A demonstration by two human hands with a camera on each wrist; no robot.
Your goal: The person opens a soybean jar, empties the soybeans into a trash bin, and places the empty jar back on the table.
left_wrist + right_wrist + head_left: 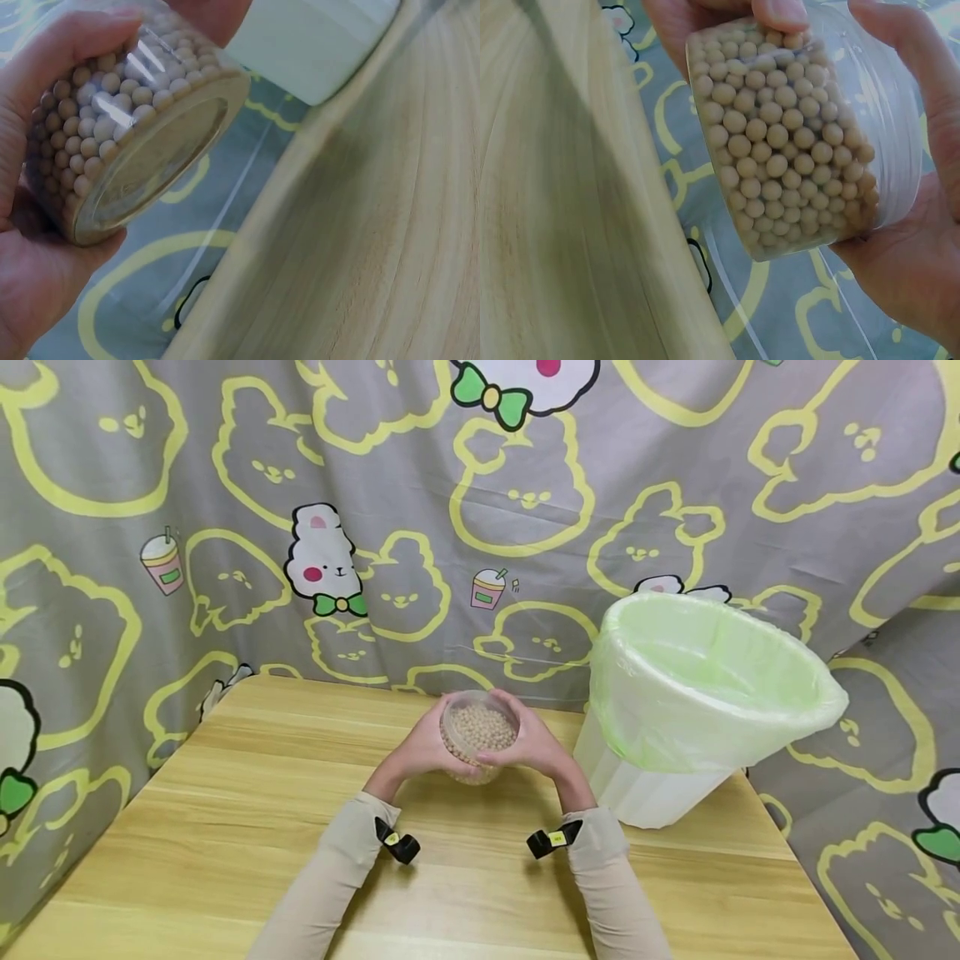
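Both hands hold a clear round plastic jar [481, 733] filled most of the way with small beige balls [780, 142]. My left hand [422, 748] grips its left side, thumb and fingers spread around the wall. From the right, my right hand [534, 745] curls around the same jar, one digit lying across its front. The jar is raised off the wooden table, tilted, and its flat bottom [161, 169] shows in the left wrist view. Near the top, a translucent rim [892, 127] stands above the balls in the right wrist view.
A tall white bin [648, 785] with a pale green plastic liner [720, 727] folded over its rim stands at the right of the wooden table [225, 827]. Behind the table hangs a grey patterned curtain [405, 485]. Each wrist carries a small black camera.
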